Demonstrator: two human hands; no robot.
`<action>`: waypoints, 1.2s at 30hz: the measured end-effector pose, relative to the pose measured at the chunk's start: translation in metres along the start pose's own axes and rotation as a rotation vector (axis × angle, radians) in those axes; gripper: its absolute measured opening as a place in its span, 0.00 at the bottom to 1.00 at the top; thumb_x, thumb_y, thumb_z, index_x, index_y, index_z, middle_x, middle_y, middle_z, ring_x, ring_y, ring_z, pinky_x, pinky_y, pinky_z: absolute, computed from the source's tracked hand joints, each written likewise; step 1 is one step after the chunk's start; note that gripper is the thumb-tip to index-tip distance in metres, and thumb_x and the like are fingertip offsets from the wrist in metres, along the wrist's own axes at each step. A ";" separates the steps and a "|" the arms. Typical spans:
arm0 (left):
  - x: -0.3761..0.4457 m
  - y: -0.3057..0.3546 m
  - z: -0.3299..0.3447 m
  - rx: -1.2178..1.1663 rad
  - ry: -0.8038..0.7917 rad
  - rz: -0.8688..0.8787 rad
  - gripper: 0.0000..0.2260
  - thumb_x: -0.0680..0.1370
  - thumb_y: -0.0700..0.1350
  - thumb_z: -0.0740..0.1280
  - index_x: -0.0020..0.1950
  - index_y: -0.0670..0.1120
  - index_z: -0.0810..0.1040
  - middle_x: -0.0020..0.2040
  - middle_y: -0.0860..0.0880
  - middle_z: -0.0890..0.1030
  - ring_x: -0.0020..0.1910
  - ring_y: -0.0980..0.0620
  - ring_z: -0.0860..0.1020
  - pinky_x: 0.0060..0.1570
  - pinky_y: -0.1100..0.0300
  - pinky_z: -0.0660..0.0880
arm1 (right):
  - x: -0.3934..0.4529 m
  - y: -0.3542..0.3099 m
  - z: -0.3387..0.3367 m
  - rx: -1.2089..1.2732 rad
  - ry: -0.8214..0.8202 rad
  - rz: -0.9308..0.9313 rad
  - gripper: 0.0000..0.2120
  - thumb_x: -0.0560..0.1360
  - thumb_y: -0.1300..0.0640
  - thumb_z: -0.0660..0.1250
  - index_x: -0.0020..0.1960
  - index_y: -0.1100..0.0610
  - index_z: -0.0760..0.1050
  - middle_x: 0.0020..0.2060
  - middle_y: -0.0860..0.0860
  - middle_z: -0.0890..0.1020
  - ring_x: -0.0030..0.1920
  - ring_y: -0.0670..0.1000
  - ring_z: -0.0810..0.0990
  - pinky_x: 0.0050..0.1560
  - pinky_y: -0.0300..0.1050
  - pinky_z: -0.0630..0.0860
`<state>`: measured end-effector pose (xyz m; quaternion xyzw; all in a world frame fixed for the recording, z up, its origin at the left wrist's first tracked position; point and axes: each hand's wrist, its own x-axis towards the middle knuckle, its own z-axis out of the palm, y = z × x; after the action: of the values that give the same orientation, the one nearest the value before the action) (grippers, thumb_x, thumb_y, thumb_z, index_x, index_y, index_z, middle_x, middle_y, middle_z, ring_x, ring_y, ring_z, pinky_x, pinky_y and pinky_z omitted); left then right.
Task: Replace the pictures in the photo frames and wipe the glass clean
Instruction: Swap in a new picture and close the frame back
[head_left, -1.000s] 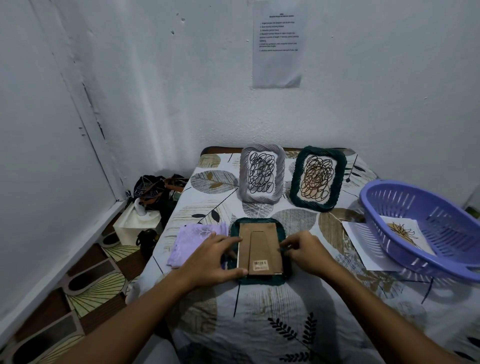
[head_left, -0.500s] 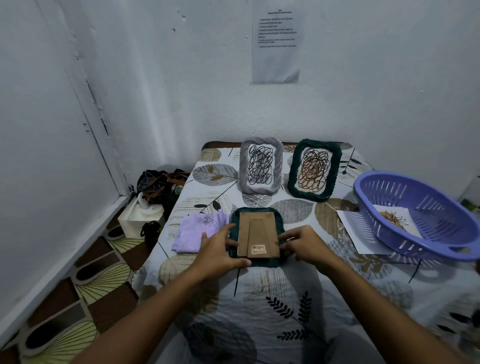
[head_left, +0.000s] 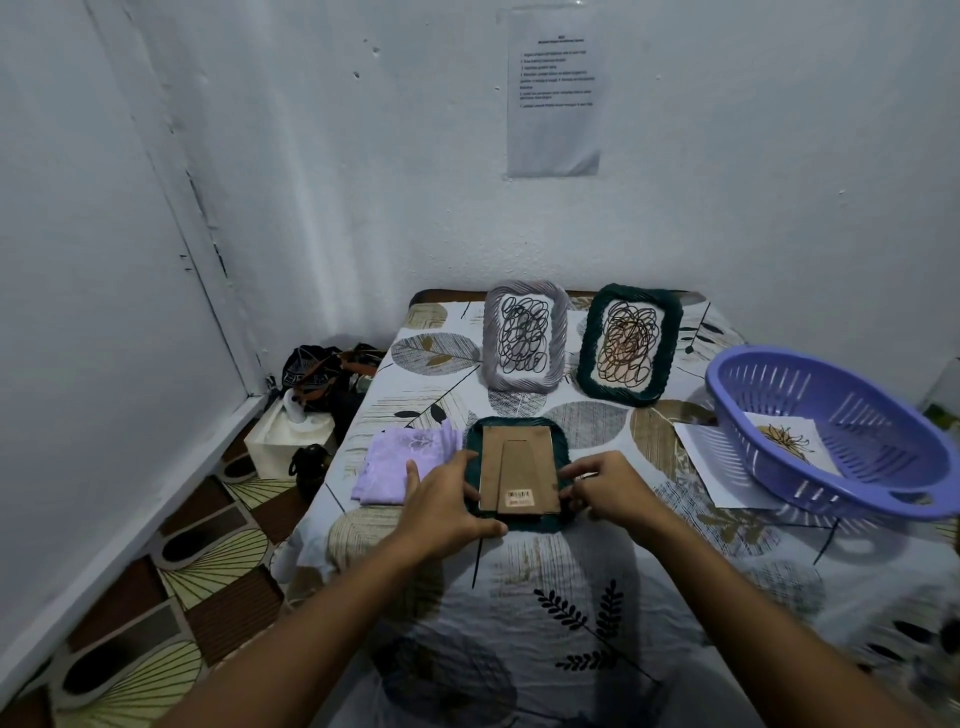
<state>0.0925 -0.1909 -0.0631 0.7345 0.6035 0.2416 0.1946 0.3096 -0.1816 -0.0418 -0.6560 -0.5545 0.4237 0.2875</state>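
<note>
A dark green photo frame (head_left: 519, 427) lies face down on the table, its brown cardboard back (head_left: 518, 467) with a barcode sticker facing up. My left hand (head_left: 445, 503) grips the frame's left edge, thumb near its lower corner. My right hand (head_left: 609, 486) holds the right edge, fingers curled against the side. A folded lilac cloth (head_left: 400, 462) lies just left of the frame. Behind stand a grey frame (head_left: 524, 336) and a green frame (head_left: 629, 345), each showing a scribble picture.
A purple plastic basket (head_left: 841, 431) at the right holds a printed picture (head_left: 789, 437) and rests partly on a white sheet (head_left: 710, 457). Left of the table, on the floor, are a white box (head_left: 289, 441) and dark bags (head_left: 322, 369). A paper notice (head_left: 555, 93) hangs on the wall.
The view has tilted and shifted a little. Both hands stay on the face-down frame's sides; my right fingers have moved slightly along its right edge.
</note>
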 end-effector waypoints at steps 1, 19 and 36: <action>0.000 0.000 0.000 0.003 -0.002 0.000 0.43 0.66 0.59 0.77 0.74 0.48 0.60 0.54 0.54 0.83 0.63 0.53 0.76 0.74 0.43 0.39 | 0.000 0.000 0.000 0.001 0.001 -0.001 0.14 0.72 0.71 0.64 0.55 0.61 0.79 0.41 0.58 0.84 0.33 0.48 0.78 0.25 0.34 0.70; 0.054 0.001 -0.036 0.419 -0.215 0.172 0.36 0.68 0.59 0.75 0.72 0.49 0.68 0.71 0.46 0.70 0.74 0.48 0.59 0.75 0.42 0.46 | 0.036 -0.021 -0.019 -0.516 -0.064 -0.251 0.21 0.73 0.63 0.70 0.66 0.59 0.74 0.64 0.55 0.77 0.62 0.53 0.75 0.56 0.43 0.72; 0.111 -0.029 -0.016 0.637 -0.511 0.343 0.52 0.64 0.71 0.70 0.79 0.48 0.53 0.80 0.50 0.53 0.78 0.49 0.39 0.69 0.35 0.32 | 0.097 -0.012 -0.017 -0.954 -0.355 -0.145 0.55 0.62 0.33 0.73 0.78 0.44 0.44 0.74 0.52 0.57 0.73 0.60 0.54 0.71 0.63 0.59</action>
<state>0.0772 -0.0764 -0.0535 0.8834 0.4498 -0.1172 0.0586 0.3216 -0.0830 -0.0469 -0.5921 -0.7704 0.2073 -0.1135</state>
